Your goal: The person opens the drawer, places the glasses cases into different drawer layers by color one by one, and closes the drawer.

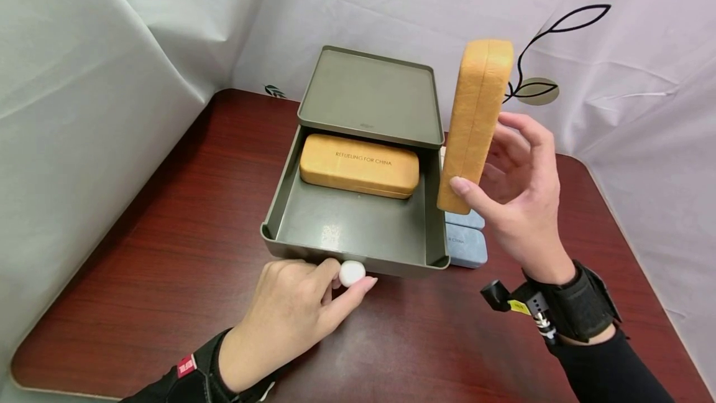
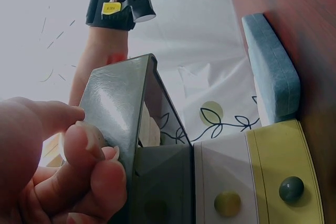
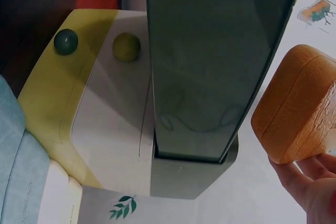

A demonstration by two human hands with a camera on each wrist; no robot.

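My right hand (image 1: pixel 526 198) grips a yellow glasses case (image 1: pixel 475 123), thumb on its near side and fingers behind. The case stands on end in the air beside the right wall of an open grey-green drawer (image 1: pixel 347 222). Inside that drawer, a second yellow case (image 1: pixel 358 166) with printed lettering lies along the back. At the drawer's front, my left hand (image 1: pixel 291 297) pinches a round white knob (image 1: pixel 352 273) between thumb and curled fingers. In the right wrist view the held orange-toned case (image 3: pixel 294 103) shows one end, with fingertips under it.
The drawer belongs to a small cabinet with a grey-green top (image 1: pixel 371 95). Below it sit a white drawer (image 3: pixel 113 93) and a yellow drawer (image 3: pixel 47 82) with round knobs. Blue cases (image 1: pixel 466 246) lie to the right on the red-brown table (image 1: pixel 184 254). White patterned cloth (image 1: pixel 268 17) hangs behind.
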